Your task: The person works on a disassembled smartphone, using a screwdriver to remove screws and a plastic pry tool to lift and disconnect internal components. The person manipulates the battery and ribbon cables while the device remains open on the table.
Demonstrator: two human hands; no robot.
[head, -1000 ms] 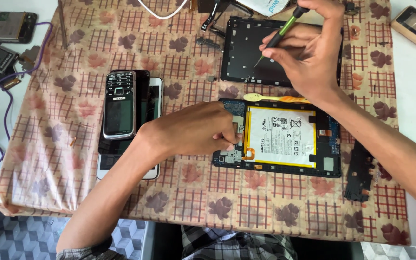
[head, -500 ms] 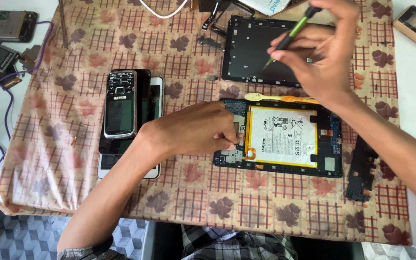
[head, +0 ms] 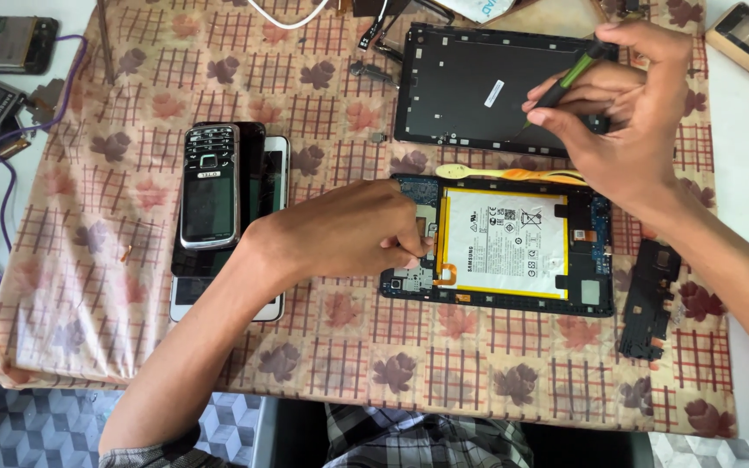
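On patterned cloth, left hand [head: 353, 232] pinching opened tablet [head: 500, 245] with white-labelled battery [head: 504, 243], right hand [head: 630, 108] gripping green screwdriver [head: 565, 80]

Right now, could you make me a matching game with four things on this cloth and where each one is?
Things:
1. screwdriver
2. battery
3. keypad phone
4. black back cover

Places:
A. on top of a stack of phones, left of the left hand
B. inside the opened tablet
C. in the right hand
D. flat at the far side, above the tablet

Pairs: 1-C, 2-B, 3-A, 4-D
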